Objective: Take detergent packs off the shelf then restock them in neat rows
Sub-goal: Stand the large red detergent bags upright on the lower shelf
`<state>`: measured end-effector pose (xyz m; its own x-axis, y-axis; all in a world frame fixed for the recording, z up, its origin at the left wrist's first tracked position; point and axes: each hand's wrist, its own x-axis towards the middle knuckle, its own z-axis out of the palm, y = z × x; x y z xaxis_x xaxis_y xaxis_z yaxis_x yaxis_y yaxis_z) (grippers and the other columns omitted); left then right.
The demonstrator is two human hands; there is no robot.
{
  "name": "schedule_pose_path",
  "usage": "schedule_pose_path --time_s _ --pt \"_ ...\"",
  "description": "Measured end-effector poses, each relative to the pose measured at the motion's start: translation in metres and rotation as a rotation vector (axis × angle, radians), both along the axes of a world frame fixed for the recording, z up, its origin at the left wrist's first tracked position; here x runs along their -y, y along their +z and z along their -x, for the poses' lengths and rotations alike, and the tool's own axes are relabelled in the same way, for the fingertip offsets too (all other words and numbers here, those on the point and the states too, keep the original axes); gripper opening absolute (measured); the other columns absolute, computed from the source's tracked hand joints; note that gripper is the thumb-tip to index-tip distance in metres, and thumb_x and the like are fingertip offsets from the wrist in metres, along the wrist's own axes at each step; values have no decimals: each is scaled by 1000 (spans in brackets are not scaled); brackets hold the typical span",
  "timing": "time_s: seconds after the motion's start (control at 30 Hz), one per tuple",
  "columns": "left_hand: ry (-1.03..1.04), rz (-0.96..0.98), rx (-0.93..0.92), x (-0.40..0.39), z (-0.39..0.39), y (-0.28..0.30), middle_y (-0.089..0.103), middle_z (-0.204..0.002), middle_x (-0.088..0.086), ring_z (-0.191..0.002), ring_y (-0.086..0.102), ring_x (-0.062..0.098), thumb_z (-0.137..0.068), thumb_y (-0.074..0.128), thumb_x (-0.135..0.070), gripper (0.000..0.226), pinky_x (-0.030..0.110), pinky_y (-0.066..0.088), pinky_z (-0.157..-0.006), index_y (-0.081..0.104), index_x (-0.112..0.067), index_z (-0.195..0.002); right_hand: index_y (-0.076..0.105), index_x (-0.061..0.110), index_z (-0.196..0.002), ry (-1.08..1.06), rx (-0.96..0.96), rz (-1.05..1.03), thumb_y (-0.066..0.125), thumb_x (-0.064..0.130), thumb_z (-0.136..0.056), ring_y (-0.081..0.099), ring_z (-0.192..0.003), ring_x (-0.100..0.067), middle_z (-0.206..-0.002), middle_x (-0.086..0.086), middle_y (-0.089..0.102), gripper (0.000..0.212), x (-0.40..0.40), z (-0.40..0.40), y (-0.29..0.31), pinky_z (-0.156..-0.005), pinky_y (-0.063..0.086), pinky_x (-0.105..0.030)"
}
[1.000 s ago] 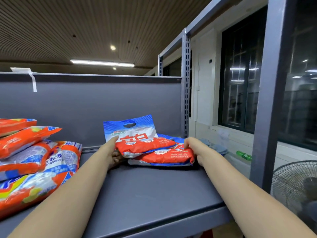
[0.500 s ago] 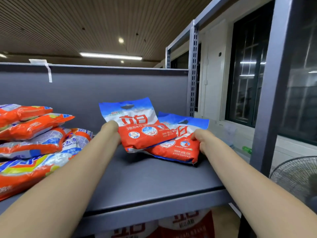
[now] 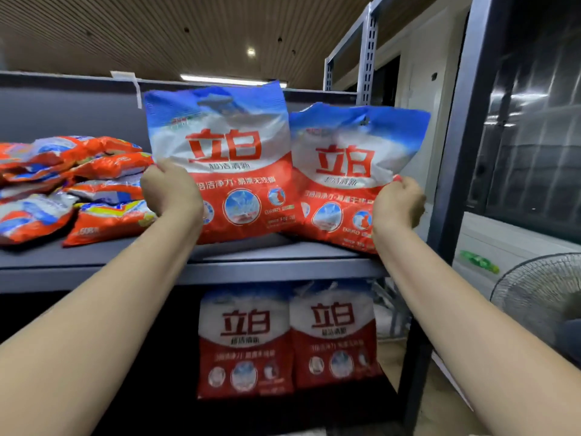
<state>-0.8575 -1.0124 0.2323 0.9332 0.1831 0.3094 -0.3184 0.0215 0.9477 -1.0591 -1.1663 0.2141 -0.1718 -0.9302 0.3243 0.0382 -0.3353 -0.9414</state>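
Two blue, white and red detergent packs are held upright at the front of the grey top shelf [image 3: 276, 272]. My left hand [image 3: 171, 190] grips the left edge of the left pack [image 3: 226, 152]. My right hand [image 3: 397, 204] grips the right edge of the right pack [image 3: 342, 165], which overlaps slightly behind the left one. The bottom edges of both packs sit at or just above the shelf surface. On the shelf below, two more packs of the same kind [image 3: 286, 338] stand side by side, facing forward.
A loose pile of orange detergent packs [image 3: 78, 187] lies on the left of the top shelf. A grey shelf upright [image 3: 462, 146] stands at the right. Beyond it are a window and a standing fan [image 3: 540, 297]. A grey back panel closes the shelf.
Both packs lay flat and overlapping on the shelf; my hands have tipped them upright and drawn them toward the shelf's front edge. The view has dropped, revealing the lower shelf.
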Motion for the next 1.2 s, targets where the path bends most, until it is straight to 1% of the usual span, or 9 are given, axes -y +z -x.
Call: schedule_pose_path --time_s 0.23,0.33,0.43,0.5,0.53,0.67,0.83,1.03,1.2 --pt "-24 77 3 -48 39 -20 54 -131 19 -103 52 27 -101 31 -19 40 30 38 -90 53 3 -126 38 14 -59 -42 179 7 34 5 -88 42 -56 -12 -65 6 48 30 -26 58 -16 -54 35 -23" --pt "-36 104 37 -66 60 -40 57 -118 21 -87 40 21 -100 33 -15 37 30 37 -82 54 7 -121 42 15 -61 -85 167 -8 34 2 -83 50 -70 -24 -73 2 52 27 -36 78 -27 -62 40 -32" --pt "-59 123 26 -76 67 -68 61 -96 23 -76 47 26 -97 40 -17 34 26 43 -71 62 7 -88 53 18 -78 -61 136 -43 34 3 -88 53 -79 -23 -85 -2 56 26 -45 91 -48 -67 43 -32" --pt "-65 98 12 -79 67 -89 51 -68 7 -70 42 19 -96 41 -18 38 19 34 -54 47 -9 -60 58 13 -84 -16 98 -44 32 2 -91 50 -67 -16 -80 -3 56 29 -48 97 -65 -57 40 -24" --pt "-72 87 -7 -81 69 -98 45 -62 1 -72 40 18 -95 41 -19 39 23 33 -55 44 -11 -58 59 13 -86 -3 62 -56 32 2 -91 48 -64 -15 -77 -2 54 29 -51 99 -74 -53 38 -22" --pt "-18 -32 55 -84 78 -142 59 -76 23 -73 50 30 -96 40 -20 41 39 37 -68 59 11 -78 60 10 -84 4 -40 -88 33 1 -86 55 -77 -27 -80 -4 57 28 -47 97 -115 -66 44 -31" --pt "11 -122 6 -76 76 -194 61 -88 30 -81 57 40 -99 37 -24 44 38 39 -69 60 10 -85 55 11 -81 37 -174 -144 35 2 -90 47 -61 -23 -70 -5 52 24 -36 87 -159 -52 33 -26" --pt "-37 -162 -148 -57 47 -244 61 -93 33 -88 58 45 -97 37 -26 43 40 42 -76 59 10 -90 51 23 -71 53 -225 -234 31 20 -79 61 -83 -39 -87 -16 63 22 1 56 -214 -75 55 -49" --pt "-105 -17 -350 -32 23 -277 58 -113 31 -96 60 39 -99 44 -31 40 34 43 -76 56 5 -114 63 1 -109 9 -163 -386 37 5 -88 57 -98 -40 -111 -25 62 33 22 43 -236 -82 47 -41"
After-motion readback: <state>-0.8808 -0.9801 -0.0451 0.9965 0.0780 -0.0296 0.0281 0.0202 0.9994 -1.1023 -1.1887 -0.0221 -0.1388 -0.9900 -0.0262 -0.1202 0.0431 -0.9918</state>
